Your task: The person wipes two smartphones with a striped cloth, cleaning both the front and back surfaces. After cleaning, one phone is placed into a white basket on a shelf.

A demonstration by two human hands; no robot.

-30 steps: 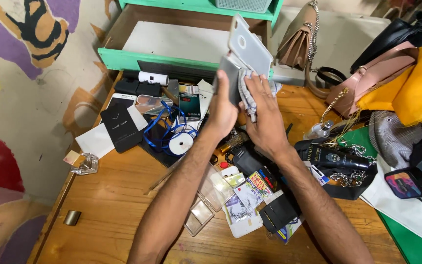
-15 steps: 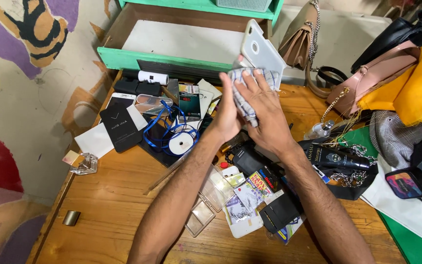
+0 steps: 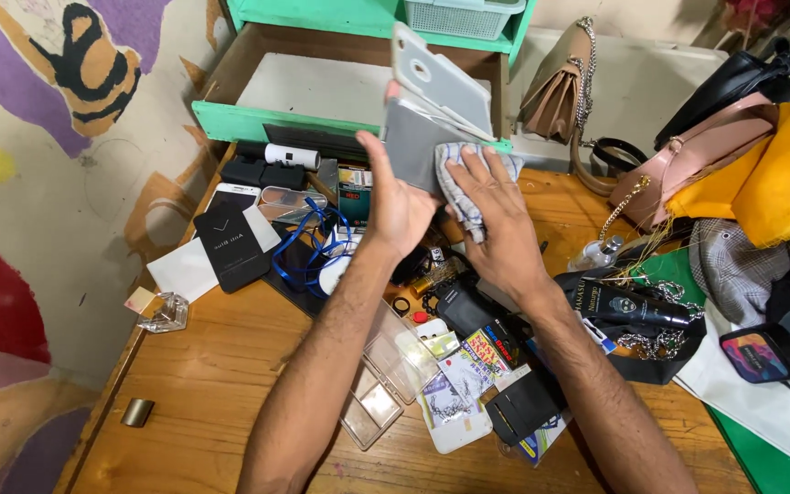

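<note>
While the left hand (image 3: 395,209) grips the grey phone case (image 3: 432,110) above the cluttered wooden desk (image 3: 203,384), its long axis tilts up-left toward the green drawer (image 3: 258,119); the right hand (image 3: 497,227) presses a checked cloth (image 3: 457,183) against it.

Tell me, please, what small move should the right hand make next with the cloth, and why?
Probably a short wipe up across the grey flat device. The right hand presses the checked cloth only against its lower right edge, so most of the face looks untouched. The left hand holds the device upright from the left side, with the white case open behind it, so it seems steady enough.
</note>
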